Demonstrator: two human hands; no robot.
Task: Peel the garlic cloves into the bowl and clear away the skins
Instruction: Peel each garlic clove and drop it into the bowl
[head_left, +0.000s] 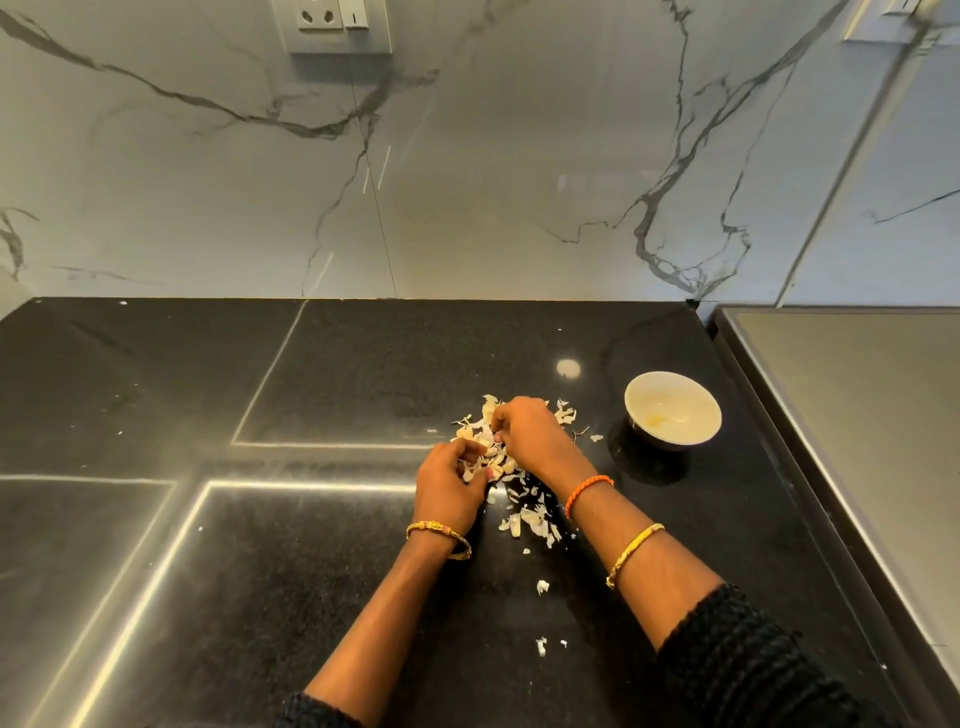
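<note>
Head view, down over the countertop (363, 364)

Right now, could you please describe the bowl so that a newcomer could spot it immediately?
On the black countertop, look right of the pile of garlic skins, near the steel surface. The bowl stands there alone: small, round, white inside, dark outside, the only vessel in sight.

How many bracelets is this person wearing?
3. A gold bangle sits on the left wrist; an orange braided band and a yellow-gold bangle sit on the right forearm. The dark sleeves may hide more.
</note>
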